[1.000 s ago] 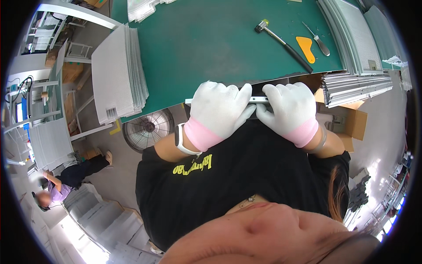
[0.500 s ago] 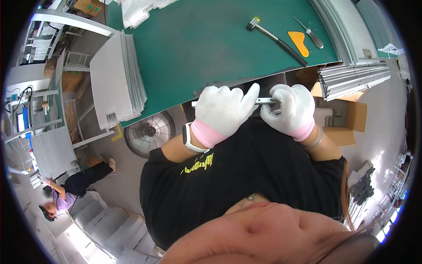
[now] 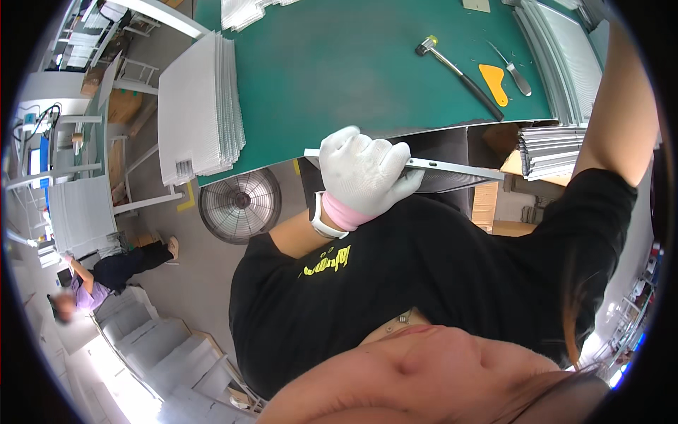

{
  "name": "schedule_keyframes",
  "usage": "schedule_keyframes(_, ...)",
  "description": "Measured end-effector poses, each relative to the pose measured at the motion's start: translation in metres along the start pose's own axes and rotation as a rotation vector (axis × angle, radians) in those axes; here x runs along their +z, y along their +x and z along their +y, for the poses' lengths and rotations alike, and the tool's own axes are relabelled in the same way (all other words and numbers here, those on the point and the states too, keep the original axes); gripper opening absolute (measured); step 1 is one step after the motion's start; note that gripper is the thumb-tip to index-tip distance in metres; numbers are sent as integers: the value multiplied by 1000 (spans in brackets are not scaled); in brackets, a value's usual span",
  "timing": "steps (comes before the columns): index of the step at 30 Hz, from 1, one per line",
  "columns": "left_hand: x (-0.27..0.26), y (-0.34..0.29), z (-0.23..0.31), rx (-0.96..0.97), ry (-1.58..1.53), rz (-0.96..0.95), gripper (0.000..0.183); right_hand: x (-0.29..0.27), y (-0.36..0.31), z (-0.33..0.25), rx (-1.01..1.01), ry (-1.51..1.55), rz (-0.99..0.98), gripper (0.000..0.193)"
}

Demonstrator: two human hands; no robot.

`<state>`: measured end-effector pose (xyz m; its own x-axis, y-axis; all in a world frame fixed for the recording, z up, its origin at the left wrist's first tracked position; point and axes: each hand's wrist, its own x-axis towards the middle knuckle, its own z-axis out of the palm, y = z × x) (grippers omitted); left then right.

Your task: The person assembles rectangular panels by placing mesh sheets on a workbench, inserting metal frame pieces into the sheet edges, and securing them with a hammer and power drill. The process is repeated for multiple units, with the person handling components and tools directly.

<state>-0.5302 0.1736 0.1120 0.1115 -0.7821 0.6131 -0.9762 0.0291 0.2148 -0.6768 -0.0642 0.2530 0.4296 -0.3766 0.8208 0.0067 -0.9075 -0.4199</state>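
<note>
My left hand [image 3: 364, 169], in a white knit glove with a pink cuff, is closed on a metal-framed mesh panel [image 3: 462, 169]. The panel is held at the front edge of the green table [image 3: 318, 78], close to my body. One pale frame bar with small holes shows, with dark mesh below it; the rest is hidden by the glove and my shirt. Raised toward the far right, my right forearm runs up past stacked panels, and its hand lies outside the picture.
A hammer [image 3: 462, 79], an orange scraper [image 3: 493, 85] and a screwdriver [image 3: 519, 79] lie at the table's right. White mesh sheets [image 3: 198, 106] are stacked at its left edge, framed panels [image 3: 558, 63] at the right. A floor fan [image 3: 240, 205] stands below. Another person is at far left.
My right hand has let go of the panel's frame and gone up to the right, out of view. The left keeps its grip, and more of the frame bar now shows.
</note>
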Motion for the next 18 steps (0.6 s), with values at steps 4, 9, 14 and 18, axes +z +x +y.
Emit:
schedule_keyframes(4, -7, -4, 0, -55, 54, -89, 24, 47, 9, -16, 172, 597, -52, 36)
schedule_keyframes(9, -1, -3, -8, -36, 30, -3, 25, 77, 16, -33, 304, 1042, -41, 31)
schedule_keyframes(14, 2, 1, -15, -71, 40, -54, 26, 93, 30, -50, 366, 1261, -53, 27)
schedule_keyframes(18, 8, 5, -20, -99, 54, 20, 26, 100, 36, -57, 395, 1323, -72, 25)
